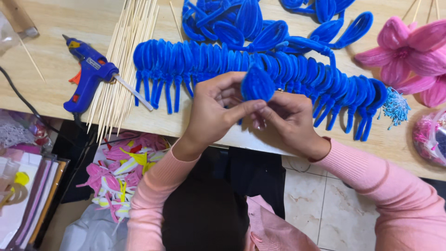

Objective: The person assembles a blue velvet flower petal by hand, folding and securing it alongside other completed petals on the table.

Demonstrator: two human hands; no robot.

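Left hand and right hand both pinch one fuzzy blue pipe-cleaner petal; long row of finished blue petals (dozens) lies on wooden bench.

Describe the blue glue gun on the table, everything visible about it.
The glue gun is blue plastic with an orange trigger and small orange and yellow marks. It lies on its side on the wooden table, nozzle pointing to the upper left, handle toward the table's near edge. A pale glue stick juts from its back end, resting across the bundle of wooden skewers. Neither hand touches it.
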